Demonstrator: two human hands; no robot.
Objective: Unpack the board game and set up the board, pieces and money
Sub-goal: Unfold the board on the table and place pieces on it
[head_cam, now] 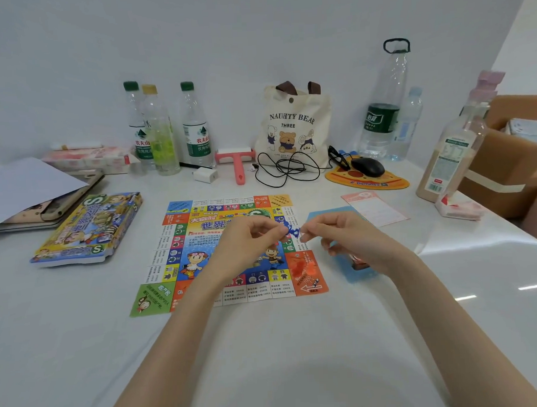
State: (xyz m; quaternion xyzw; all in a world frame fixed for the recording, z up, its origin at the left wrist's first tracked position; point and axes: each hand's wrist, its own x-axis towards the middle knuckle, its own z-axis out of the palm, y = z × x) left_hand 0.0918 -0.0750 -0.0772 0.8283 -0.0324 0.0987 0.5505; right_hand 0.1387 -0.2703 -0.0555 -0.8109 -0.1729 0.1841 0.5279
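The colourful game board (183, 256) lies unfolded flat in the middle of the white table. Above its right half, my left hand (250, 244) and my right hand (339, 237) each pinch one end of a small blue plastic piece (291, 230) held between them. A few orange plastic pieces (304, 268) lie on the board's orange corner square. The game box (87, 229) rests to the left of the board. A blue sheet (332, 214) and a pink paper (375, 209) lie right of the board, partly under my right hand.
Along the back wall stand several water bottles (196, 126), a pink lint roller (236, 161), a canvas tote bag (294, 125), a black cable (287, 168) and a mouse (368, 166) on a pizza-shaped pad. A tall bottle (449, 155) stands at right. Papers and a tablet (30, 195) lie at left.
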